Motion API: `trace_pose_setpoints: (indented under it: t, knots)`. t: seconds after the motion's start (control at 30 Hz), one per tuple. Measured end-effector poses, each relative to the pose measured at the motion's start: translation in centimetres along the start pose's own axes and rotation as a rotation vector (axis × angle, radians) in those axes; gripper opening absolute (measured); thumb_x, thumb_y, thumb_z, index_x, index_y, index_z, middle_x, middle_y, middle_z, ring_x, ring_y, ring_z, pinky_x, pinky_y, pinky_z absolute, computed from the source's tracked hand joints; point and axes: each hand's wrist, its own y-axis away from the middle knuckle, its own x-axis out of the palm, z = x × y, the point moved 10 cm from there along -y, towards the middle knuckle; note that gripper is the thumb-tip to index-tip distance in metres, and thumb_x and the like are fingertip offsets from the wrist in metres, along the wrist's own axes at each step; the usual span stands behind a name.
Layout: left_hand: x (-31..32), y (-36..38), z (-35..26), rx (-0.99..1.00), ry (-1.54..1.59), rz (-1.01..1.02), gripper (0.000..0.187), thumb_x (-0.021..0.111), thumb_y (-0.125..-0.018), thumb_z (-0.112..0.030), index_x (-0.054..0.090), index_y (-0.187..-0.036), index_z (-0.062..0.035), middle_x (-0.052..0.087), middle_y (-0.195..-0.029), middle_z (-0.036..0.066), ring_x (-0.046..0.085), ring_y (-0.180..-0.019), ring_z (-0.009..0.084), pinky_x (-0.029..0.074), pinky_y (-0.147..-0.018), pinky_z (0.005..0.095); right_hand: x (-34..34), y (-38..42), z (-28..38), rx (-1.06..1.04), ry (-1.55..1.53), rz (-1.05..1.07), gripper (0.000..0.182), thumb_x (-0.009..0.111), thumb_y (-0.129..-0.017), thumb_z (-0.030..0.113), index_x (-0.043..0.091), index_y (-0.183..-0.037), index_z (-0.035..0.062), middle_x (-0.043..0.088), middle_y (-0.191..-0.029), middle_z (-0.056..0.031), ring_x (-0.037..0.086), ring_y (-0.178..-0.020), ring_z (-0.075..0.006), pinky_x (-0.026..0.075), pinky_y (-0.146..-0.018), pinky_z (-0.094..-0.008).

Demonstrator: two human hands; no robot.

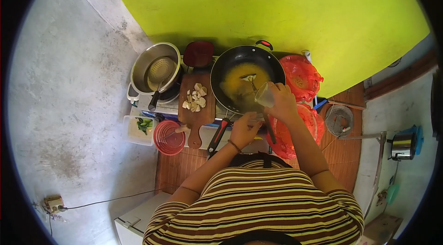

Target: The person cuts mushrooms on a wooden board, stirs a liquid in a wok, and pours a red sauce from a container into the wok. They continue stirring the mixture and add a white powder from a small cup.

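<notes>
My right hand [282, 102] is wrapped round a clear cup [264, 94], held tilted over the right side of a black wok [226, 60]. Yellowish liquid [235, 79] lies in the wok, and a ladle [249, 78] rests in it, its dark handle leaning over the near rim. My left hand [246, 129] is near the wok's front edge, fingers curled; whether it holds something small is unclear. Left of the wok, pale chopped pieces [197, 97] sit on a wooden cutting board [187, 117].
A metal pot [138, 70] with a strainer stands at the left, a red bowl [198, 54] behind the board. Nearer are a white container [131, 135] with greens and a red basket [169, 141]. Red plastic bags [311, 72] sit right of the wok.
</notes>
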Motion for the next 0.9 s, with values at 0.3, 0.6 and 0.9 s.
trace_pose_setpoints:
  t: [0.3, 0.6, 0.9]
  knots:
    - [0.4, 0.0, -0.1, 0.025, 0.021, 0.004, 0.042, 0.068, -0.079, -0.017, 0.053, -0.112, 0.0033, 0.067, -0.09, 0.019, 0.068, -0.077, 0.0263, 0.052, -0.068, 0.0325, -0.2, 0.2, -0.3, 0.015, 0.005, 0.01, 0.077, 0.078, -0.053, 0.021, 0.048, -0.123, 0.0097, 0.051, -0.11, -0.0088, 0.05, -0.103, -0.029, 0.047, -0.08, -0.0435]
    - [1.2, -0.3, 0.0, -0.075, 0.044, 0.102, 0.042, 0.066, -0.082, -0.013, 0.051, -0.118, 0.0019, 0.062, -0.107, 0.015, 0.065, -0.086, 0.0179, 0.051, -0.074, 0.0282, -2.2, 0.5, -1.2, 0.008, -0.203, -0.118, 0.078, 0.075, -0.053, 0.019, 0.046, -0.124, 0.0041, 0.052, -0.108, -0.0133, 0.05, -0.101, -0.0329, 0.046, -0.085, -0.0415]
    - [2.7, -2.8, -4.2, 0.169, -0.014, 0.105, 0.038, 0.063, -0.082, -0.008, 0.05, -0.117, 0.0019, 0.061, -0.108, 0.013, 0.063, -0.088, 0.0172, 0.051, -0.074, 0.0272, -6.3, 1.7, -4.3, 0.021, -0.397, -0.425, 0.081, 0.076, -0.054, 0.018, 0.045, -0.127, 0.0007, 0.054, -0.115, -0.0186, 0.054, -0.105, -0.0332, 0.044, -0.09, -0.0404]
